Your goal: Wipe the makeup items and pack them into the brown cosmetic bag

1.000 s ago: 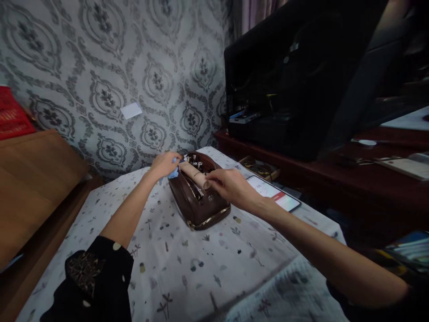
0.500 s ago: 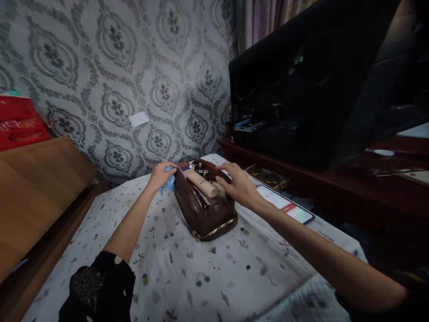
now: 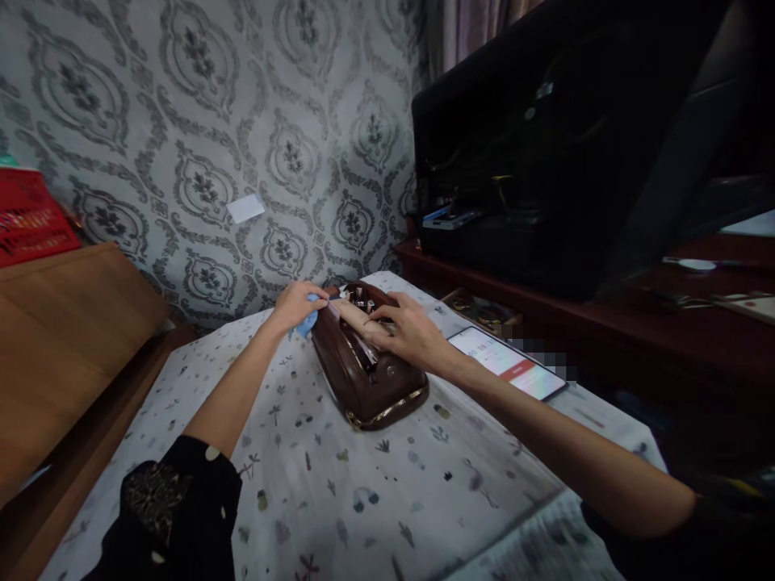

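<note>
A brown leather pouch (image 3: 369, 379) with a gold zip lies open on the patterned tablecloth (image 3: 363, 484). A beige tube and several small items show in its opening. My left hand (image 3: 296, 305) is closed on a blue cloth (image 3: 308, 321) at the pouch's far left end. My right hand (image 3: 408, 327) lies over the top of the pouch, its fingers stretched flat and pressing on the beige tube (image 3: 357, 313).
A phone (image 3: 514, 373) with a lit screen lies on the table right of the pouch. A dark wooden shelf (image 3: 575, 323) with a black case (image 3: 545, 145) stands at right. A wooden board (image 3: 66, 339) and a red box (image 3: 30, 218) are at left.
My right hand has moved from the tube's near end to lie flat over the pouch's top, pushing the tube down into it. My left hand stays on the blue cloth.
</note>
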A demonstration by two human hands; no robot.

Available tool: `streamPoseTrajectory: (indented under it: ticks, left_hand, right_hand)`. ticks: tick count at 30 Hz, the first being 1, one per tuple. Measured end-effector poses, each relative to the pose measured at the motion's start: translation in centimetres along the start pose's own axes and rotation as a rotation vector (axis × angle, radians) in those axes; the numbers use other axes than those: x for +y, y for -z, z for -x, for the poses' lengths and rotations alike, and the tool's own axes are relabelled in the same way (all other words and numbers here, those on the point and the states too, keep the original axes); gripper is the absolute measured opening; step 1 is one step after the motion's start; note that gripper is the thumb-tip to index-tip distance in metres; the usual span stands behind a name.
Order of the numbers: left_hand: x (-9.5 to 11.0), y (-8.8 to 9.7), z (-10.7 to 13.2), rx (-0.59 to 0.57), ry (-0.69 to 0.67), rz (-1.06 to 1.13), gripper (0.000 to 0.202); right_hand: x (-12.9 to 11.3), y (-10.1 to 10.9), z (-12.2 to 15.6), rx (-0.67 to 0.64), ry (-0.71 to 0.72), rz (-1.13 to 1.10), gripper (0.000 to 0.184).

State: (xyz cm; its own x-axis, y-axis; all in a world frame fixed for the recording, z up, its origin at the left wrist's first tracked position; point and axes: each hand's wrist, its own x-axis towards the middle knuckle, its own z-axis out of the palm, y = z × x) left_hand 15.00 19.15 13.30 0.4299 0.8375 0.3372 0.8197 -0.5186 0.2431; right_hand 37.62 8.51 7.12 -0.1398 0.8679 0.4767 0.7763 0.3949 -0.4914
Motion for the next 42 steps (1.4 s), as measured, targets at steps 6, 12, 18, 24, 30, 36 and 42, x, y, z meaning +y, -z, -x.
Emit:
streamPoseTrajectory:
  ticks: [6, 12, 18, 24, 30, 36, 42]
  left_hand:
    - [0.4, 0.4, -0.2, -0.072, -0.055, -0.034, 0.025]
    - [1.7, 1.4, -0.5, -0.16, -0.164, -0.141, 0.02]
    - [2.8, 3.4, -1.1, -0.274, -0.4, -0.386, 0.024]
    - [3.5, 6.4, -0.3, -0.119, -0.52, -0.505, 0.032]
    - [7.9, 6.6, 2.8, -0.125, -0.605, -0.814, 0.033]
    - [11.3, 3.3, 6.4, -0.332, -0.619, -0.663, 0.03]
    - [10.1, 3.4, 6.2, -0.393, -0.42, -0.247, 0.022]
  right_hand:
    - [-0.5, 0.0, 0.3, -0.004, -0.019, 0.042, 0.032]
    - [-1.2, 0.5, 0.8, -0.025, -0.014, 0.062, 0.041]
    - [-1.8, 0.8, 1.2, -0.019, -0.049, 0.079, 0.035]
    - [-1.6, 0.6, 1.3, -0.003, -0.058, 0.076, 0.032]
    - [-1.5, 0.6, 1.3, 0.01, -0.06, 0.079, 0.03]
    - [-1.7, 0.9, 1.3, -0.042, -0.084, 0.093, 0.034]
    - [-1.8, 1.0, 1.3, -0.043, -0.086, 0.091, 0.034]
